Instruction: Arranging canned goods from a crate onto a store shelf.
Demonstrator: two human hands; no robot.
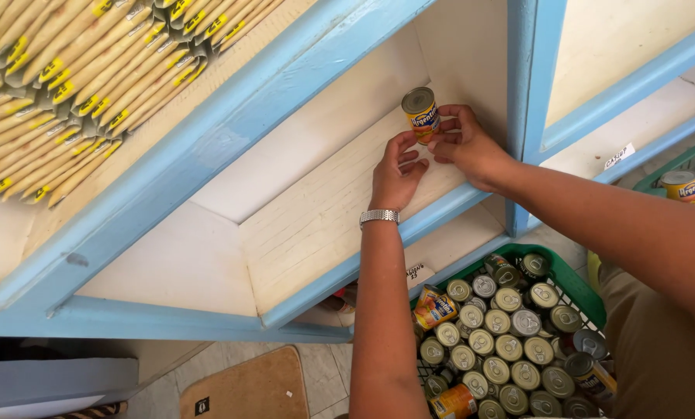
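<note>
Looking down past your arms, you have a green crate (588,291) nearest you on the floor, packed with cans (496,349) standing upright, silver lids showing; a few lie tipped on their sides with yellow labels up. A tan mat (243,388) lies on the tiled floor to the left of it. Your left hand (394,174), with a silver wristwatch (379,216) on the wrist, is raised to the white shelf (316,209); its fingers are loosely curled, tips touching the lower side of a single yellow-labelled can (420,114). Your right hand (464,143) reaches in from the right and grips that same can with thumb and fingertips closed on its side. The can stands upright at the back right corner of the shelf, close to the white back wall and the blue upright post (530,93). Farther left, on the shelf above, yellow-trimmed tan packets (76,85) are stacked in rows. At far right, a second green basket (693,159) holds more cans behind a blue shelf edge.
</note>
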